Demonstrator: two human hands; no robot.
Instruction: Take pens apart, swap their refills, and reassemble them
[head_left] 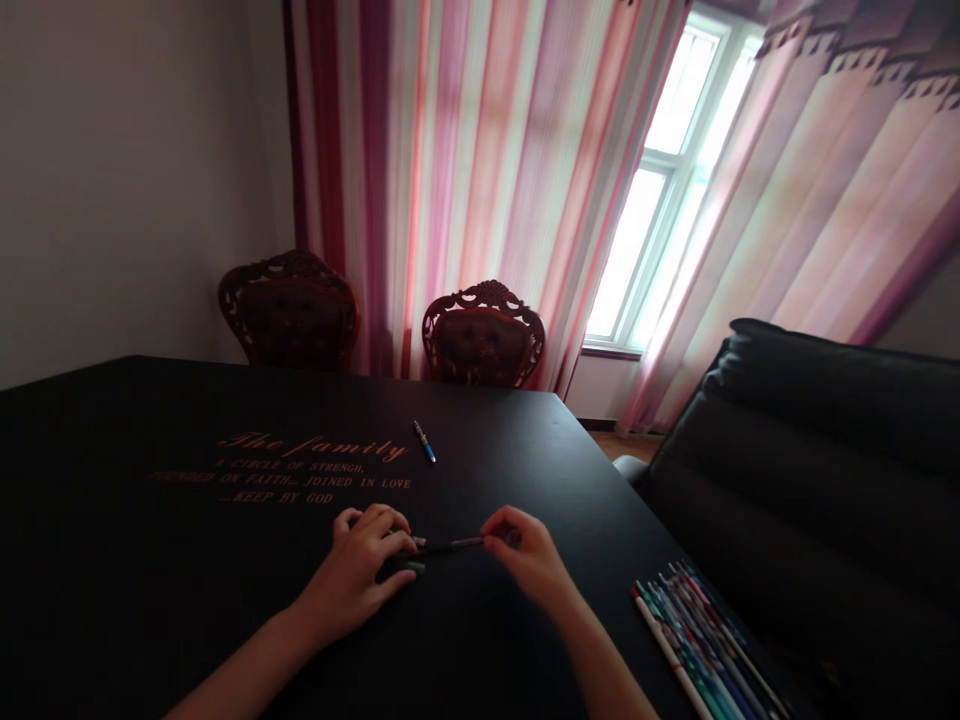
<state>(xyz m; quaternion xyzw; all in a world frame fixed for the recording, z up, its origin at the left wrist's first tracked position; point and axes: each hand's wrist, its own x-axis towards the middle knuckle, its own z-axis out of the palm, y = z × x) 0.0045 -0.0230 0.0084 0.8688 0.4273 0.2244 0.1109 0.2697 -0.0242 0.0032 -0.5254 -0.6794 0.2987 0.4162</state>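
Pinching a pen (469,542) by one end, the right hand (529,560) has thumb and forefinger clamped on it, over the table (517,440) between both hands. The left hand (363,560) arches over small, mostly hidden things (414,568); whether its fingers grip them, I cannot tell. I'd judge the pen light, stiff and slick, best held mid-barrel.

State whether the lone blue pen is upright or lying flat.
Flat: the blue pen rests lengthwise on the table, beyond the left hand and right hand.
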